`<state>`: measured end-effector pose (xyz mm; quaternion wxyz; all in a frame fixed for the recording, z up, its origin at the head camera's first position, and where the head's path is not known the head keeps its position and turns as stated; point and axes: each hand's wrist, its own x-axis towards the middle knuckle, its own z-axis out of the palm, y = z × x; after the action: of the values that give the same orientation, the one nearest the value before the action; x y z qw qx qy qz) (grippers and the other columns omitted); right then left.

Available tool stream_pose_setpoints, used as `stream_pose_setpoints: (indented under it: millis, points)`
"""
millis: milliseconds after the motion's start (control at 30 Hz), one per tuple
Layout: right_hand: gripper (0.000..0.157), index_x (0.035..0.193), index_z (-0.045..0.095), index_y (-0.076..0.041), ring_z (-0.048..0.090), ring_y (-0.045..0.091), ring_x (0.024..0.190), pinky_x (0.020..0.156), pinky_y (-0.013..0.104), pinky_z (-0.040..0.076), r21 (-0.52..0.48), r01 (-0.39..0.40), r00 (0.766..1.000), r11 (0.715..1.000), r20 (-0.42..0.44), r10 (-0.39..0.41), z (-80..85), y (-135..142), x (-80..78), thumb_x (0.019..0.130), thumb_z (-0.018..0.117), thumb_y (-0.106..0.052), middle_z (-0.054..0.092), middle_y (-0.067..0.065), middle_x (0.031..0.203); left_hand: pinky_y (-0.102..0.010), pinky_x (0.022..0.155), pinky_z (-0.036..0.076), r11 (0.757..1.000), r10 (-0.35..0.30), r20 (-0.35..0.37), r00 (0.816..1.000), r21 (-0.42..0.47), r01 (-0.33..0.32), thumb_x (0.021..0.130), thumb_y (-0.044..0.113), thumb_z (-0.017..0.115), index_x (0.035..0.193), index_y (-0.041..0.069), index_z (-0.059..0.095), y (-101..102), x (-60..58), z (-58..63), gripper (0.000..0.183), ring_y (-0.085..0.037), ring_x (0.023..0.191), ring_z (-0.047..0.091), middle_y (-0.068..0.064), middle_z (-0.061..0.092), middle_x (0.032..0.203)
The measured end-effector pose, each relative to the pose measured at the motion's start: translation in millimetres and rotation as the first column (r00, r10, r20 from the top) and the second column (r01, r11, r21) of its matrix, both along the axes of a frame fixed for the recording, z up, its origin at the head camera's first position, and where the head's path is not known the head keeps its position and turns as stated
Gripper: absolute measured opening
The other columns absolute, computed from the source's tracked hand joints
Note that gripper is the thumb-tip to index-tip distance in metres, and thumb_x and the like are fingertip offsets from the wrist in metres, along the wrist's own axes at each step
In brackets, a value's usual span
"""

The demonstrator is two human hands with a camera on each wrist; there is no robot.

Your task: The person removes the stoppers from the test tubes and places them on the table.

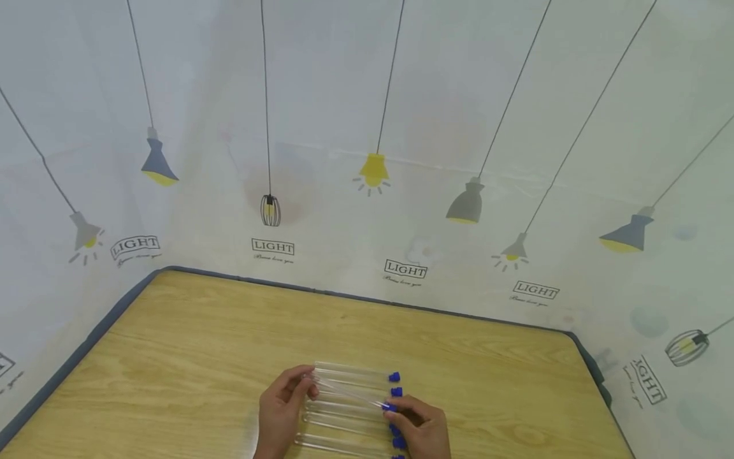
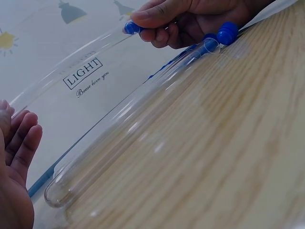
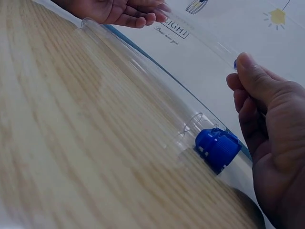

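In the head view, a clear test tube (image 1: 346, 390) is held slantwise above the table between both hands. My left hand (image 1: 278, 411) pinches its far-left end between thumb and fingers. At the other end, my right hand (image 1: 424, 427) pinches a blue cap (image 1: 388, 407) at the tube's mouth; fingers partly hide how far it sits on. Beneath lie several more clear test tubes (image 1: 344, 440) side by side, with blue caps (image 1: 394, 377) by their right ends. In the right wrist view, one blue cap (image 3: 218, 149) lies just beyond a tube's open rim.
The wood-grain table (image 1: 189, 357) has a dark edge at the back and sides. Behind it hangs a pale sheet (image 1: 321, 127) printed with lamps and the word LIGHT. The row of tubes lies close to the near edge of the head view.
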<state>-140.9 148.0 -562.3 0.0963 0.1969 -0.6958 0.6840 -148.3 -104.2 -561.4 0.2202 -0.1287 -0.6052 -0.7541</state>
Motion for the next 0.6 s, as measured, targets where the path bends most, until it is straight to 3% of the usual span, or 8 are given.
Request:
stream_pose_setpoints:
  millis: [400,600]
  points:
    - [0.017,0.097,0.07,0.004,0.067,0.012,0.077,0.066,0.029,0.056,0.029,-0.011,0.997,1.0,0.081,0.008,2.6,0.3,1.0,0.08,0.074,0.002,0.071,0.01,0.087,-0.028,0.063,0.055,1.0,0.002,0.021,1.0,0.005,-0.002,0.09,-0.013,0.055,0.109,-0.015,0.057,-0.3,-1.6,-1.6,0.019,-0.017,0.071,0.063,-0.022,0.062,0.085]
    - [0.017,0.098,0.068,0.008,0.067,0.013,0.077,0.065,0.029,0.056,0.029,-0.04,0.999,0.999,0.033,0.039,2.6,0.7,1.0,0.081,0.071,0.006,0.07,0.013,0.088,-0.028,0.063,0.055,1.0,-0.004,0.025,1.0,0.015,0.003,0.09,-0.012,0.055,0.109,-0.015,0.057,-0.6,-1.3,-2.5,0.019,-0.016,0.072,0.064,-0.021,0.063,0.085]
